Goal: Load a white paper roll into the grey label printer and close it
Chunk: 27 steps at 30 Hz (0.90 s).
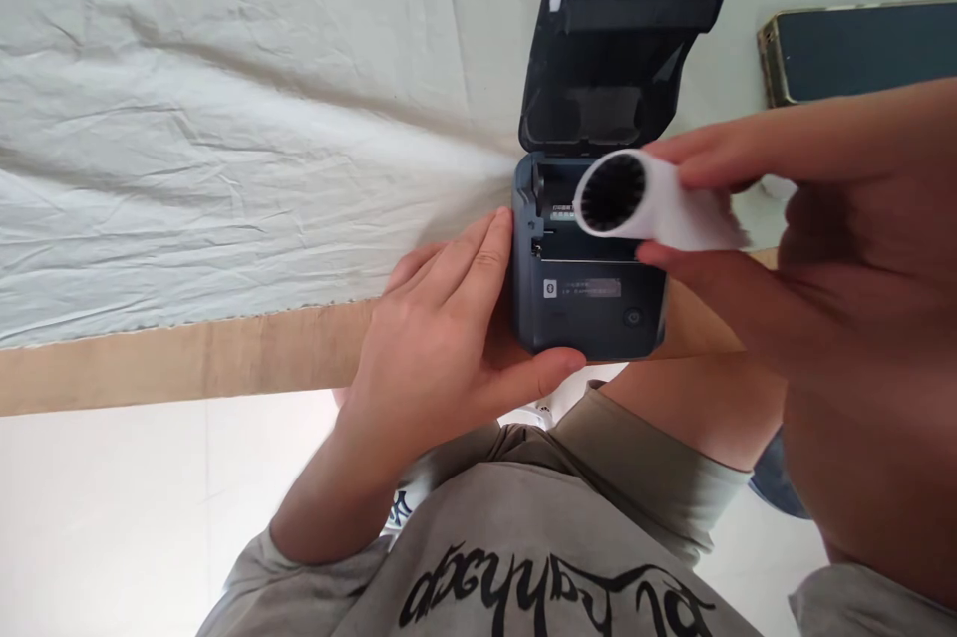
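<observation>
A small dark label printer (pixel 590 318) sits at the table edge with its lid (pixel 598 69) raised and its roll bay (pixel 557 183) exposed. Braced around its near left corner is my left hand (pixel 438 328), fingers along the side and thumb across the front edge. My right hand (pixel 837 238) pinches a white paper roll (pixel 669 213) between thumb and fingers. The roll, with a dark hollow core facing left, is tilted over the right part of the bay and hides it. Motion blurs the roll slightly.
A phone (pixel 867 54) in a clear case lies at the right, beyond my right hand. A wrinkled pale cloth (pixel 224 168) covers the table up to a bare wooden edge (pixel 186 353). My legs and shirt are just below that edge.
</observation>
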Each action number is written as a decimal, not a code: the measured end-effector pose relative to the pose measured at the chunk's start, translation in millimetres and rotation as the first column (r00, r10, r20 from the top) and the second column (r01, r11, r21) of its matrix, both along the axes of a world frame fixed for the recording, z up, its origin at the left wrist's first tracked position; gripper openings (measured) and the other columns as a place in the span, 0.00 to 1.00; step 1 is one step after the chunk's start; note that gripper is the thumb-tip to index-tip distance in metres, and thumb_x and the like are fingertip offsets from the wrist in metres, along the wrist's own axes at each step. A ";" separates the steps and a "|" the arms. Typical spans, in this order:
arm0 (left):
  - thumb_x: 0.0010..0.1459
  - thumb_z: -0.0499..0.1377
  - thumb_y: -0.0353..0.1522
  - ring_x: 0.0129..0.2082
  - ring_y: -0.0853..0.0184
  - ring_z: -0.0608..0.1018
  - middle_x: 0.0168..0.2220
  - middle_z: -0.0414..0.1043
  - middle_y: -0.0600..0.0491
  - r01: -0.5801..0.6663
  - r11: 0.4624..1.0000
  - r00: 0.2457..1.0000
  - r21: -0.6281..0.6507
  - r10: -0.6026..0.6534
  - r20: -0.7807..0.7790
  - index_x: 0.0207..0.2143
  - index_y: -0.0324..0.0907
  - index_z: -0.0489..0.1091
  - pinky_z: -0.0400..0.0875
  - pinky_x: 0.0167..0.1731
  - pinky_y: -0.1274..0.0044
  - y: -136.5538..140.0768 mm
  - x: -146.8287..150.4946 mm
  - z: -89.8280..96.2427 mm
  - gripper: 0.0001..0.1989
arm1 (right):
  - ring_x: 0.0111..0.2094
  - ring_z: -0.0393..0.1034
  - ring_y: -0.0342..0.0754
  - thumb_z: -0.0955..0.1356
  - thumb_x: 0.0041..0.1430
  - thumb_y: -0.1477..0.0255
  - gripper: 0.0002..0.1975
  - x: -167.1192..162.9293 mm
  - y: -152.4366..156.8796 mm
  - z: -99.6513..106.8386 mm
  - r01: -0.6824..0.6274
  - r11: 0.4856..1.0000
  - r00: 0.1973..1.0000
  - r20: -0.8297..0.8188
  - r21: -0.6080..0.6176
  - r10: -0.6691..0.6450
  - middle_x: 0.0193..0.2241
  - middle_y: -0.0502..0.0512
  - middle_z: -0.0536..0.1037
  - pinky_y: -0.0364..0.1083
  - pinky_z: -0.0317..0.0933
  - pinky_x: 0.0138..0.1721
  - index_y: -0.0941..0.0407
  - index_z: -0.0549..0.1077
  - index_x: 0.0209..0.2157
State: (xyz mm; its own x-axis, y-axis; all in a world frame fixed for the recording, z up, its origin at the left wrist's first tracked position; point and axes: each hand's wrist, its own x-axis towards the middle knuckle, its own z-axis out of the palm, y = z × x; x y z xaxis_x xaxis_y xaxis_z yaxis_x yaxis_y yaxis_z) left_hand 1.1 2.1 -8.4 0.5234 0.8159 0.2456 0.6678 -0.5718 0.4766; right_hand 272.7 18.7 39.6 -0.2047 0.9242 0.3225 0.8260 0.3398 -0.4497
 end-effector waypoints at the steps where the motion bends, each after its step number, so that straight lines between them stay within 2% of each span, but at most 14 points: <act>1: 0.80 0.56 0.64 0.71 0.41 0.83 0.76 0.76 0.32 0.000 1.000 1.000 0.000 0.000 0.001 0.82 0.34 0.61 0.78 0.71 0.54 0.1 -0.1 0.1 0.50 | 0.46 0.82 0.44 0.63 0.84 0.50 0.21 -4.3 5.5 1.5 -0.020 1.000 0.998 0.057 0.014 0.019 0.44 0.47 0.86 0.52 0.74 0.46 0.44 0.83 0.52; 4: 0.80 0.56 0.64 0.71 0.41 0.83 0.76 0.75 0.31 0.005 1.000 1.000 0.003 -0.005 0.003 0.83 0.34 0.60 0.79 0.69 0.54 -0.1 -0.2 0.0 0.50 | 0.38 0.78 0.42 0.64 0.82 0.54 0.18 -11.3 21.6 1.4 -0.066 0.998 0.986 0.154 0.000 0.065 0.38 0.47 0.83 0.48 0.68 0.38 0.48 0.81 0.48; 7: 0.80 0.56 0.64 0.72 0.41 0.83 0.77 0.75 0.33 -0.003 1.000 1.000 -0.014 0.004 0.022 0.83 0.38 0.61 0.78 0.71 0.54 -0.1 -0.5 0.2 0.49 | 0.33 0.74 0.40 0.67 0.80 0.58 0.14 -10.7 30.4 -0.3 -0.074 0.997 0.972 0.224 0.003 0.071 0.34 0.47 0.82 0.47 0.67 0.37 0.49 0.83 0.45; 10: 0.79 0.56 0.65 0.72 0.40 0.83 0.77 0.76 0.35 -0.003 0.999 1.000 -0.046 0.004 0.024 0.84 0.42 0.58 0.79 0.71 0.52 0.2 -0.8 1.2 0.49 | 0.31 0.73 0.41 0.63 0.82 0.62 0.19 -8.0 30.1 -1.7 -0.096 0.995 0.962 0.262 0.041 0.082 0.33 0.46 0.84 0.48 0.68 0.35 0.47 0.85 0.42; 13: 0.79 0.54 0.66 0.72 0.43 0.83 0.76 0.77 0.40 -0.009 0.996 1.000 -0.094 0.011 0.027 0.87 0.49 0.48 0.79 0.71 0.52 0.4 0.7 3.6 0.49 | 0.36 0.79 0.42 0.63 0.82 0.62 0.18 -7.6 23.0 -0.4 -0.103 0.989 0.968 0.238 0.103 0.076 0.38 0.44 0.86 0.48 0.74 0.37 0.45 0.86 0.43; 15: 0.81 0.54 0.64 0.72 0.45 0.83 0.77 0.76 0.42 -0.006 0.995 0.999 -0.100 0.011 0.052 0.87 0.53 0.46 0.79 0.71 0.54 0.3 2.3 5.6 0.47 | 0.44 0.84 0.43 0.67 0.80 0.65 0.13 -9.5 15.4 3.0 -0.147 0.986 0.976 0.175 0.076 0.132 0.42 0.43 0.87 0.49 0.81 0.44 0.45 0.85 0.42; 17: 0.82 0.56 0.61 0.71 0.45 0.84 0.78 0.75 0.41 0.011 0.998 0.996 -0.061 -0.005 0.088 0.86 0.52 0.52 0.80 0.69 0.55 0.2 3.3 7.3 0.43 | 0.49 0.86 0.43 0.69 0.79 0.70 0.11 -12.0 6.7 6.6 -0.192 0.981 0.978 0.091 0.018 0.190 0.45 0.42 0.88 0.51 0.85 0.53 0.46 0.83 0.41; 20: 0.83 0.57 0.56 0.69 0.44 0.85 0.77 0.74 0.36 0.041 0.999 0.996 -0.015 -0.039 0.074 0.79 0.50 0.65 0.81 0.66 0.53 0.1 1.9 8.4 0.33 | 0.50 0.86 0.43 0.70 0.79 0.71 0.10 -12.6 -3.6 5.4 -0.260 0.965 0.964 -0.041 0.025 0.261 0.46 0.39 0.88 0.53 0.86 0.54 0.46 0.81 0.40; 22: 0.84 0.59 0.54 0.68 0.43 0.85 0.77 0.73 0.35 0.052 0.999 0.998 -0.012 -0.052 0.042 0.76 0.51 0.70 0.81 0.65 0.52 0.2 0.0 8.5 0.29 | 0.51 0.86 0.43 0.71 0.79 0.69 0.07 -8.9 -5.8 -0.9 -0.304 0.950 0.948 -0.078 0.068 0.309 0.48 0.41 0.87 0.53 0.85 0.54 0.46 0.81 0.42; 25: 0.84 0.58 0.56 0.67 0.43 0.85 0.76 0.74 0.36 0.055 0.998 0.998 -0.006 -0.055 0.026 0.75 0.53 0.73 0.81 0.64 0.52 0.6 -1.9 8.0 0.29 | 0.57 0.83 0.45 0.71 0.79 0.67 0.05 0.0 -0.4 -11.8 -0.219 0.960 0.968 -0.083 0.175 0.236 0.54 0.48 0.86 0.54 0.82 0.59 0.48 0.82 0.49; 27: 0.83 0.57 0.57 0.68 0.44 0.84 0.76 0.74 0.38 0.051 0.999 0.999 -0.005 -0.051 0.015 0.75 0.54 0.74 0.81 0.64 0.53 0.7 -2.0 7.2 0.29 | 0.62 0.81 0.48 0.71 0.79 0.66 0.11 5.0 7.9 -15.0 -0.103 0.976 0.985 -0.119 0.192 0.128 0.60 0.52 0.83 0.56 0.79 0.59 0.47 0.82 0.58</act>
